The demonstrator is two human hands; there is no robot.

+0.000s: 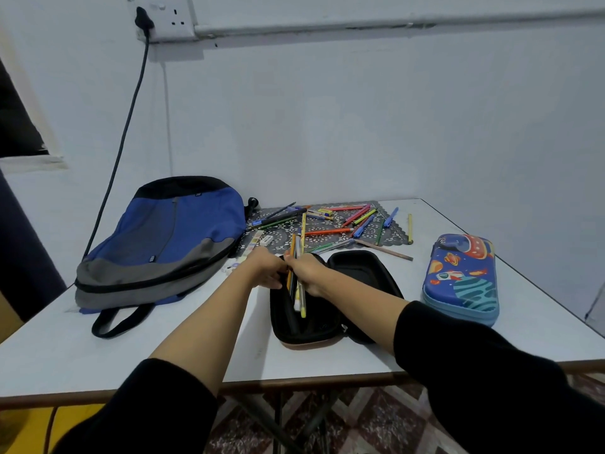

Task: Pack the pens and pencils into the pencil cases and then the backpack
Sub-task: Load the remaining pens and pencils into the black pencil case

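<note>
Two pencil cases lie on the white table (pixel 98 348). The black case (pixel 284 322) is unzipped at centre, both halves flat. The blue space-print case (pixel 460 280) lies shut, well apart to the right.

The right hand (pixel 306 273) has its fingers curled round a bundle of pens and pencils (pixel 300 290). The bundle is tilted, with its lower ends inside the left half of the black case. The left hand (pixel 265 268) is at that half's far rim, just beside the right hand. Whether its fingers grip the rim cannot be told.

The blue-and-grey backpack (pixel 160 244) lies flat at left, zipped. Loose pens and pencils (pixel 353 221) are scattered on a patterned mat (pixel 393 239) behind the black case. A white eraser (pixel 266 239) lies between the mat and the backpack.
</note>
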